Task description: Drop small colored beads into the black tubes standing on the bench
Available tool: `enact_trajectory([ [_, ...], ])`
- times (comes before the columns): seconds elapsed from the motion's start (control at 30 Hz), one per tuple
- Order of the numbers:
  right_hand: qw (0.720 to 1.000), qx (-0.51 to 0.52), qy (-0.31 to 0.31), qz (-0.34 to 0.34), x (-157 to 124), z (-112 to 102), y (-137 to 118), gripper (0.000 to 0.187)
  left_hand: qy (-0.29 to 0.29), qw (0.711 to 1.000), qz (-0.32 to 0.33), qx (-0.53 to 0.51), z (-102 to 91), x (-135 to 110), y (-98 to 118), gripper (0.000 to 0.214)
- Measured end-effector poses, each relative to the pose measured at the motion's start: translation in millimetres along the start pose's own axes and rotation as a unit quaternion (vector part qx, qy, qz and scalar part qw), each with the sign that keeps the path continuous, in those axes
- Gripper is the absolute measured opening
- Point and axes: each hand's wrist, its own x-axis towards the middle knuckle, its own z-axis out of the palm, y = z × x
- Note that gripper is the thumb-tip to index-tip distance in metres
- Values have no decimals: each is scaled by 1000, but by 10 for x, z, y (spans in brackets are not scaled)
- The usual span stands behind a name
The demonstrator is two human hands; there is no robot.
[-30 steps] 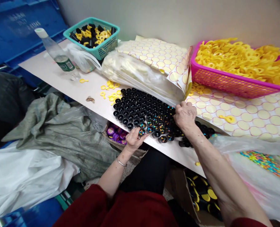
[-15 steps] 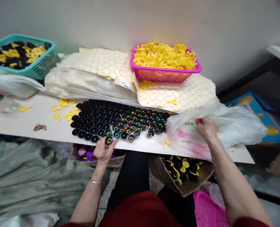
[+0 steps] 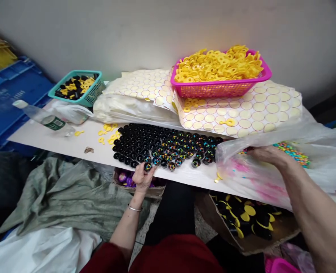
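My left hand [image 3: 142, 177] is at the front edge of the table, its thumb and fingers closed around a small black cup [image 3: 147, 167] with coloured beads in it. Beside it stand rows of small black cups [image 3: 133, 146]; those towards the right hold beads, while those on the left look bare inside. My right hand [image 3: 260, 153] reaches into a clear plastic bag [image 3: 230, 151] at the right. Its fingers are hidden there, so their grip does not show. Many coloured beads [image 3: 294, 153] lie in the bag beyond my wrist.
Yellow ring-shaped pieces fill a pink basket [image 3: 213, 89] on sheets of round stickers [image 3: 244, 115]. A teal basket [image 3: 92, 93] and a plastic bottle [image 3: 47, 119] stand left. Below the table are a carton [image 3: 278, 244] of black-and-yellow pieces and a box [image 3: 138, 192] of purple ones.
My right hand has gone deeper into the bag, and more beads now show. My left hand keeps hold of the cup. The view has shifted left, bringing the bottle and blue crates in.
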Motion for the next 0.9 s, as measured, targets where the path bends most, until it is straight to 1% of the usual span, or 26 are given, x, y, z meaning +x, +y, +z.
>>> enact_trajectory([
  [0.03, 998, 14, -44, 33, -59, -30, -12, 17, -3, 1000, -9, 1, -4, -3, 3, 43],
  [0.07, 995, 28, -69, 70, -118, -56, -21, 12, -8, 1000, -18, 2, -8, -7, 7, 43],
  [0.1, 991, 51, -68, 104, -176, -75, -30, 11, -10, 1000, -25, 3, -11, -12, 12, 44],
  [0.13, 987, 86, -42, 129, -233, -87, -42, 14, -10, 1000, -28, 3, -13, -17, 17, 44],
  [0.17, 982, 128, 8, 139, -290, -89, -63, 18, -9, 1000, -29, 1, -14, -24, 21, 43],
  [0.2, 973, 176, 66, 134, -348, -84, -101, 21, -8, 1000, -28, -1, -13, -32, 22, 42],
  [0.23, 962, 221, 111, 120, -409, -72, -162, 24, -8, 1000, -24, -3, -10, -41, 22, 42],
  [0.27, 949, 261, 142, 101, -476, -53, -249, 27, -6, 1000, -21, -3, -4, -51, 20, 41],
  [0.33, 931, 317, 173, 46, -619, 8, -502, 32, 2, 1000, -15, 0, 10, -68, 15, 41],
  [0.37, 927, 334, 172, 13, -689, 57, -656, 34, 8, 1000, -13, 0, 18, -75, 15, 41],
  [0.43, 927, 351, 129, -38, -796, 220, -968, 35, 19, 1000, -8, -3, 28, -83, 21, 41],
  [0.5, 940, 336, 37, -53, -820, 492, -1221, 31, 28, 1000, 1, -9, 32, -86, 34, 41],
  [0.57, 959, 270, -66, -52, -750, 856, -1372, 25, 36, 999, 12, -9, 33, -88, 48, 43],
  [0.6, 968, 219, -105, -60, -690, 1055, -1413, 22, 37, 999, 15, -8, 34, -91, 52, 43],
  [0.63, 976, 159, -132, -75, -625, 1250, -1440, 19, 37, 999, 15, -6, 37, -95, 55, 44],
  [0.7, 980, 14, -153, -125, -508, 1595, -1474, 15, 33, 999, 8, -1, 50, -109, 54, 43],
  [0.73, 973, -67, -156, -155, -469, 1730, -1493, 16, 32, 999, 3, 2, 59, -117, 52, 43],
  [0.77, 960, -146, -153, -184, -444, 1836, -1517, 18, 34, 999, 0, 4, 68, -125, 49, 43],
  [0.83, 921, -280, -145, -230, -433, 1970, -1582, 24, 43, 999, 3, 8, 85, -138, 43, 43],
  [0.9, 880, -370, -144, -262, -448, 2038, -1663, 27, 54, 998, 12, 4, 95, -143, 41, 43],
])
